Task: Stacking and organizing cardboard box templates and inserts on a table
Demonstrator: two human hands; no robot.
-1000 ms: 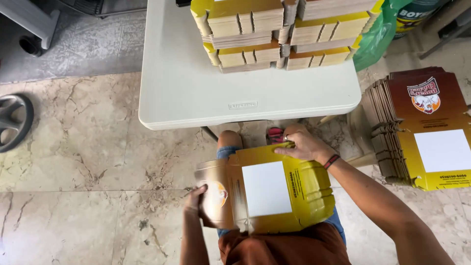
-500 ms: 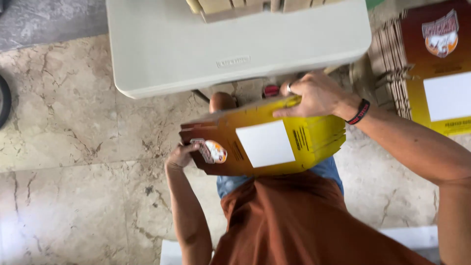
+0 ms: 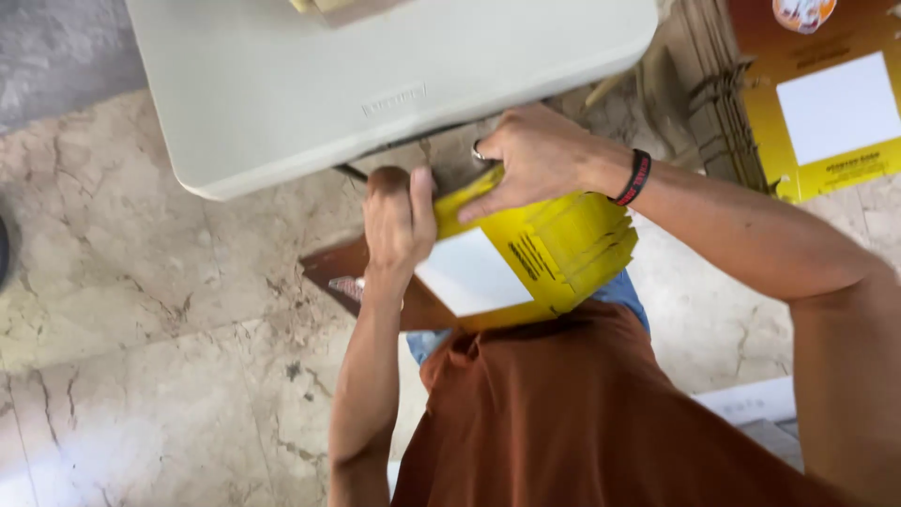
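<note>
Left hand (image 3: 399, 221) risen onto carton (image 3: 526, 258), table edge (image 3: 282, 174) close

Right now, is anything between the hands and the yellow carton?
Nothing visible. The left hand and right hand both already grip the yellow and brown printed cardboard carton directly, just below the edge of the off-white plastic folding table.
</note>
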